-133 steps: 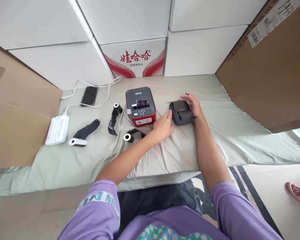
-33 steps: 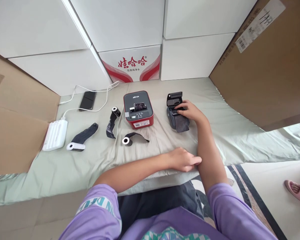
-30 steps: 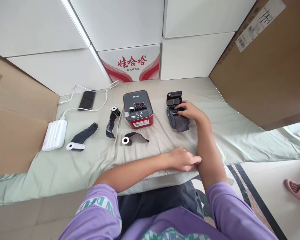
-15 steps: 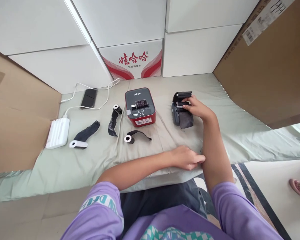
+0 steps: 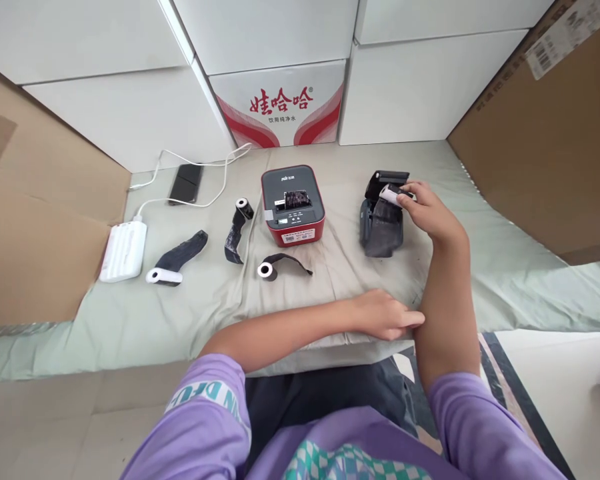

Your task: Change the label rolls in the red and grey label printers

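Note:
Between its thumb and fingers, my right hand [image 5: 427, 207] grips a small paper roll [image 5: 391, 194], white with a dark loose strip hanging from it. The roll is tilted over a small dark portable printer [image 5: 365, 230] whose lid [image 5: 387, 179] stands raised. The dark strip drapes across the printer's front. Low in front of me, my left hand [image 5: 383, 315] has its fingers curled, the index pointing out against my right forearm. Nothing shows in it. Left of the portable printer sits a red and black desktop printer [image 5: 295, 207] with a dark roll [image 5: 298, 199] in its top.
Three more rolls with dark strips lie on the cloth-covered surface: one roll [image 5: 167, 275] at left, another [image 5: 244, 208] and a third [image 5: 267, 270] beside the desktop printer. A white power bank [image 5: 124, 251], cable and phone [image 5: 186, 183] lie left. White boxes and cardboard surround the back and sides.
My right hand has lifted the roll up out of the portable printer, and its strip now trails over the printer's front. The view has shifted slightly; my left hand stays against my right forearm.

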Motion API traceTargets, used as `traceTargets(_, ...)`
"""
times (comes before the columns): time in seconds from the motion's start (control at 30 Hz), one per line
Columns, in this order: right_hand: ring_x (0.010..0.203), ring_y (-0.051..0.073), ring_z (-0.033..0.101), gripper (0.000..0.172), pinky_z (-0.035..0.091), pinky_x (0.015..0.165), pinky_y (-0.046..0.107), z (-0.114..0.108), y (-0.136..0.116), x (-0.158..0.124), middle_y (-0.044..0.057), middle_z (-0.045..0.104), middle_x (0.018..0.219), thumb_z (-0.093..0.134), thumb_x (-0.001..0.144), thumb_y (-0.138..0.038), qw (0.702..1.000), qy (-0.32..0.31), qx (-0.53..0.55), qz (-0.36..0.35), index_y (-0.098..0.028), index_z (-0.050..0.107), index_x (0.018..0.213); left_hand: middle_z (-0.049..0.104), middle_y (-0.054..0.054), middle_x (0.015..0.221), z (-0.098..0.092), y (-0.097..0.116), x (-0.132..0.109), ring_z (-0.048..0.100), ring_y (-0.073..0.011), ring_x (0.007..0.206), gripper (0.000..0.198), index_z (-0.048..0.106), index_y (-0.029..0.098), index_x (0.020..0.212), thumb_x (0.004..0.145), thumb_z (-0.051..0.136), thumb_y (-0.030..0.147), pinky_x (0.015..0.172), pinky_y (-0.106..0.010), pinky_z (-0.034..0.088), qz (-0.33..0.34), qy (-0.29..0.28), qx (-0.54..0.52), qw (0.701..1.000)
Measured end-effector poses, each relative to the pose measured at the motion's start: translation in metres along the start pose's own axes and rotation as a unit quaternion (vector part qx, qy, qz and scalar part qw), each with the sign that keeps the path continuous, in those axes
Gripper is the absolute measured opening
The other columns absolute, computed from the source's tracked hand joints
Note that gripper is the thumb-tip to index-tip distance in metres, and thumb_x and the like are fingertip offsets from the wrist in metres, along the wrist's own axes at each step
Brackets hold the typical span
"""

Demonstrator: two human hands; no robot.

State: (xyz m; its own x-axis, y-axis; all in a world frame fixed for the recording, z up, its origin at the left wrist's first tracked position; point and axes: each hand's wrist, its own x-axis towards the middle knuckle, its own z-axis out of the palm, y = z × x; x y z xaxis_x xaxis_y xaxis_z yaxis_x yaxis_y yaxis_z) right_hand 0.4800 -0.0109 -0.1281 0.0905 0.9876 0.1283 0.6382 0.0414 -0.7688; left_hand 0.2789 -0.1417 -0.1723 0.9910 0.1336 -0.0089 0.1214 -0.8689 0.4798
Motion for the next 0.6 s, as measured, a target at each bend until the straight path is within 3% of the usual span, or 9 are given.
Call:
traceTargets(0.1,0.12,0.031,0.063,0.024,0.047,0.114,0.06,-0.007,-0.004,-0.004,0.009,0.066,0.118,0.059,0.095,-0.05,0.999,0.029,0.017,-0.01,-0.027,0.066,0.097,0.079,-0.001,0.109,0.002,-0.001,0.0,0.074,-0.0205,0.085,0.013,0.06,0.024,0.112,0.102,0.053,0.027,0.054,-0.035,0.029,0.003,0.009,0.005,1.0)
traceTargets(0.23,0.093,0.026,0.069,0.033,0.059,0.097,0.053,-0.006,-0.013,-0.005,0.005,0.067,0.089,0.062,0.094,-0.06,0.991,0.057,0.124,-0.01,-0.028,0.062,0.088,0.079,0.0,0.109,0.005,-0.001,0.001,0.074,-0.0218,0.085,0.015,0.06,0.024,0.113,0.101,0.053,0.028,0.053,-0.036,0.028,0.0,0.009,0.013,1.0)
traceTargets(0.33,0.077,0.02,0.067,0.04,0.063,0.082,0.044,-0.001,-0.024,-0.005,0.0,0.067,0.087,0.079,0.081,-0.061,0.959,0.072,0.274,-0.019,-0.029,0.062,0.096,0.08,0.0,0.111,0.003,0.0,0.001,0.075,-0.0216,0.086,0.015,0.061,0.024,0.114,0.102,0.052,0.028,0.054,-0.036,0.03,-0.006,0.006,0.013,1.0)
traceTargets(0.43,0.075,0.018,0.066,0.045,0.062,0.079,0.039,0.003,-0.036,-0.009,-0.001,0.069,0.092,0.085,0.075,-0.059,0.911,0.092,0.398,-0.051,-0.031,0.063,0.103,0.079,-0.001,0.111,0.0,0.001,0.001,0.074,-0.0208,0.085,0.015,0.06,0.025,0.115,0.102,0.053,0.027,0.054,-0.035,0.03,-0.005,0.002,0.013,1.0)
traceTargets(0.5,0.083,0.02,0.067,0.039,0.06,0.082,0.038,0.003,-0.046,-0.014,0.001,0.072,0.1,0.08,0.081,-0.06,0.893,0.106,0.43,-0.076,-0.032,0.065,0.104,0.079,-0.001,0.111,-0.002,0.001,0.001,0.074,-0.0204,0.085,0.015,0.06,0.025,0.114,0.101,0.053,0.027,0.054,-0.035,0.029,-0.001,-0.001,0.012,1.0)
traceTargets(0.6,0.091,0.023,0.069,0.034,0.057,0.081,0.039,0.003,-0.065,-0.026,0.003,0.074,0.108,0.083,0.08,-0.055,0.894,0.093,0.429,-0.093,-0.036,0.066,0.104,0.08,-0.003,0.112,-0.002,0.0,0.002,0.074,-0.0217,0.086,0.015,0.062,0.025,0.112,0.101,0.053,0.028,0.054,-0.035,0.031,0.01,-0.003,0.007,1.0)
